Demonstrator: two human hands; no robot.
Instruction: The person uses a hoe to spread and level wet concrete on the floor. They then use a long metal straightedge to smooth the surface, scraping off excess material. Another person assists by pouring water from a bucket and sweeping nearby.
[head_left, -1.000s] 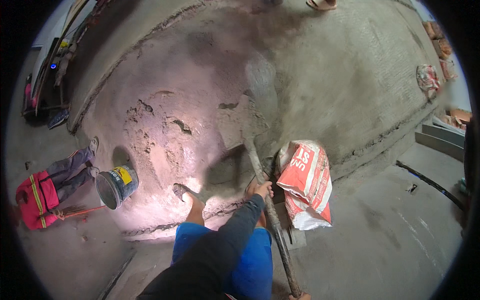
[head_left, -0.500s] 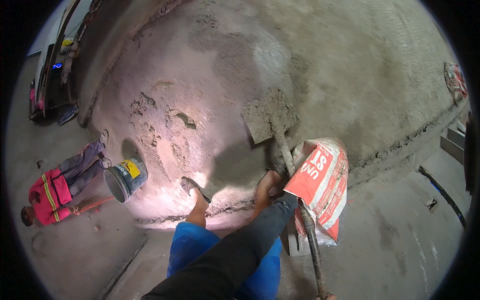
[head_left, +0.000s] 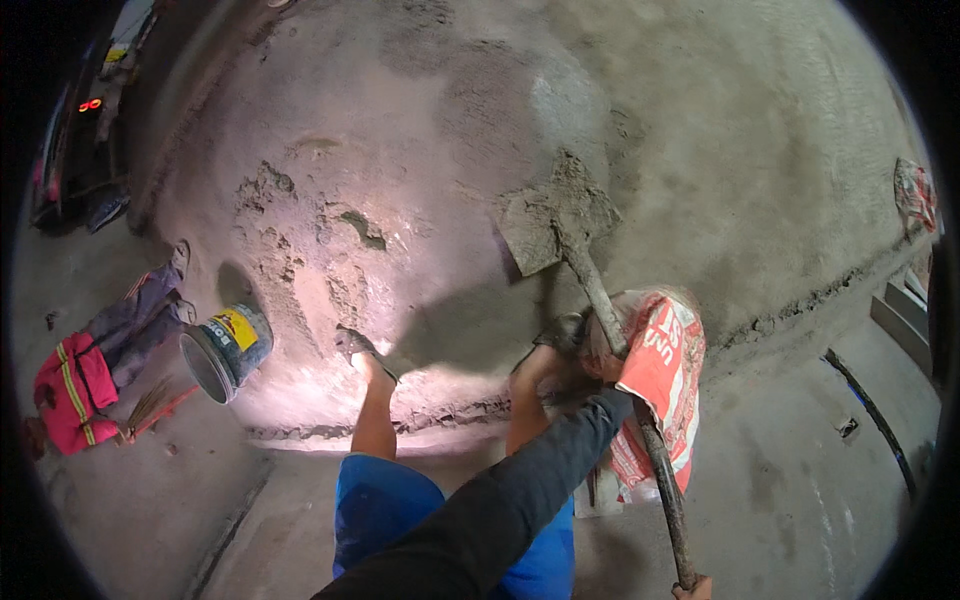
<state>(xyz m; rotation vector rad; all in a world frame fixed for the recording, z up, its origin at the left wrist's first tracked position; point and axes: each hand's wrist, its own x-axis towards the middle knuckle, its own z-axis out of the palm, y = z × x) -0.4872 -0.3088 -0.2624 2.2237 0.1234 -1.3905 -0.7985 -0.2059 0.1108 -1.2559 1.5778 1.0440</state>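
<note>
And here's the shovel point(head_left: 650, 430), slanting across the right of centre, its blade point(head_left: 560, 215) facing the middle of the grey concrete bed point(head_left: 720, 160) and coated in thick wet mix! Whether that blade rests on the surface or rides just above it, I cannot tell. Down at the lower end of the shaft, the right hand point(head_left: 693, 588) is wrapped around the handle, fingers clamped on it, partly cut off by the view. Now the left arm, in a black sleeve point(head_left: 500, 510), cutting across the blue shorts point(head_left: 385, 500) to meet the shaft about midway. Little of the left hand point(head_left: 608, 369) shows beside the flap of a red-and-white sack point(head_left: 672, 345), so I can't call whether those fingers are apart or together. The sack sits crumpled at the bed's near edge, tight against the shaft. Both feet point(head_left: 362, 344) stand well apart on the bed, along that ragged near edge. A dark hollow point(head_left: 363, 230) breaks the rough, brightly lit patch left of the blade. Out toward the bed's near left corner, a dark bucket point(head_left: 230, 345) with a yellow label leans over, and beyond it a person in a bright pink top point(head_left: 80, 390) is near a broom-like bundle point(head_left: 155, 410).
</note>
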